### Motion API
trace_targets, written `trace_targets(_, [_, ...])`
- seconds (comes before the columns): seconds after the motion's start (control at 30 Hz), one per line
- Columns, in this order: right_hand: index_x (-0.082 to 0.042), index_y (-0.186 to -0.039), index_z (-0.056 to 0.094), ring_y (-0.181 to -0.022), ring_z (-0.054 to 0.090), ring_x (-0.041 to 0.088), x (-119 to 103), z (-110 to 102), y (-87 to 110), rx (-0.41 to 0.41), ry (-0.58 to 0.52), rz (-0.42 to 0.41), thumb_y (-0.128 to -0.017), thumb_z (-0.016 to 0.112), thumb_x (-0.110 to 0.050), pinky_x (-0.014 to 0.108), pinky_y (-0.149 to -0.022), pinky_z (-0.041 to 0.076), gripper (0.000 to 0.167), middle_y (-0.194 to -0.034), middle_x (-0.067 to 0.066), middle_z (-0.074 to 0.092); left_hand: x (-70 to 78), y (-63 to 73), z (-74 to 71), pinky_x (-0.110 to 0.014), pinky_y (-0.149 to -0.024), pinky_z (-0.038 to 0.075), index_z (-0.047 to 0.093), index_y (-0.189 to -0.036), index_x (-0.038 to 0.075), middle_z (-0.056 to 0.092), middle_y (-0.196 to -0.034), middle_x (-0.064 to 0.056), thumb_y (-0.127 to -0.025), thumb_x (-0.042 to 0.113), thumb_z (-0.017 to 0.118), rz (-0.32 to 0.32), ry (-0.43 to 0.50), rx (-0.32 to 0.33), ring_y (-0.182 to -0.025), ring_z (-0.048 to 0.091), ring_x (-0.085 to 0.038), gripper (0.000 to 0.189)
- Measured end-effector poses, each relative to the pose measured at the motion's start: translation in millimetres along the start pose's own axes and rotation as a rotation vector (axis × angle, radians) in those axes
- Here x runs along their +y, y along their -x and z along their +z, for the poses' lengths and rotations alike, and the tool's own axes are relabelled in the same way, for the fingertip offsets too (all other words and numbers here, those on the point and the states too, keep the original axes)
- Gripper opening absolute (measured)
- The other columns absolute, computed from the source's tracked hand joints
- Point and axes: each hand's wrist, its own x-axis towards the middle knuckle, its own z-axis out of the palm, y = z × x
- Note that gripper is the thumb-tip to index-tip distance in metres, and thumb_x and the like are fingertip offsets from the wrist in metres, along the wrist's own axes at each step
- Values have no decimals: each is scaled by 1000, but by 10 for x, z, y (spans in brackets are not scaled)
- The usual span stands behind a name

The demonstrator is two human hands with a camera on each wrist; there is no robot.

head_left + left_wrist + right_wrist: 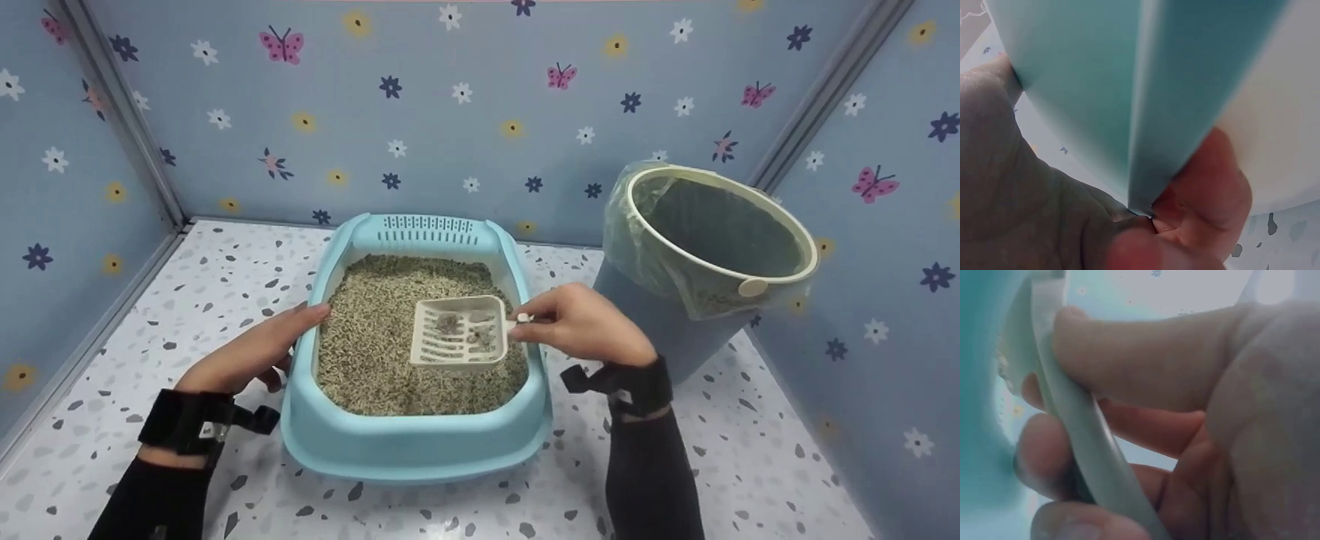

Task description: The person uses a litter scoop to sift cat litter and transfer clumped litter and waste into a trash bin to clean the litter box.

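A light-blue litter box filled with tan pellet litter stands on the speckled surface. My left hand grips its left rim, thumb on top; in the left wrist view the fingers curl under the rim's edge. Over the right part of the litter is a cream slotted litter scoop, and a few greyish clumps lie in it. My right hand holds the scoop by its handle, thumb on one side and fingers on the other. Whether the scoop touches the litter, I cannot tell.
At the back right stands a blue trash bin with a translucent bag folded over its cream rim. Blue flower-patterned panels enclose the back and both sides. The speckled surface extends around the box.
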Motion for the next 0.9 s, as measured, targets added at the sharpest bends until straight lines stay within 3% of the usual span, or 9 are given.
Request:
trace_targets(0.13, [-24,-102,90,-67,59,13,66,-110,94,32,-28,46,-100,87,-32,27,-62,51,8,-79,-8,74,-17,-13,-9,-34,-55,54,45,-150,6,67,-100,-14,-114,71,38,13,5,-6,-72,67,-25,75])
trace_targets(0.33, [-26,-102,88,-62,54,9,-23,31,-42,-22,-23,0,-103,83,-42,28,-56,46,16,-78,-7,71,-31,-8,-27,-32,-54,51,41,-157,6,67,-105,-15,-114,72,37,-3,11,-14,-75,70,-27,80])
trace_targets(0.53, [-23,-95,86,-59,47,9,0,39,-18,9,-18,8,-102,84,-36,27,-53,38,15,-69,-10,60,-10,-3,-13,-33,-55,52,44,-151,6,67,-101,-15,-113,72,38,-5,6,-5,-73,68,-26,77])
trace_targets(0.73, [-22,-101,88,-63,52,9,33,30,-20,-12,-10,13,-103,83,-40,28,-56,42,19,-79,-1,73,-4,-4,5,-33,-55,52,44,-150,6,67,-98,-13,-113,73,38,-6,8,-5,-71,67,-24,77])
trace_targets(0.9, [-25,-97,87,-61,50,10,51,29,-25,-1,-16,17,-102,83,-39,28,-55,42,16,-74,-7,67,-3,-10,-4,-32,-54,51,44,-152,6,66,-100,-13,-113,73,38,-3,2,-8,-72,67,-24,78])
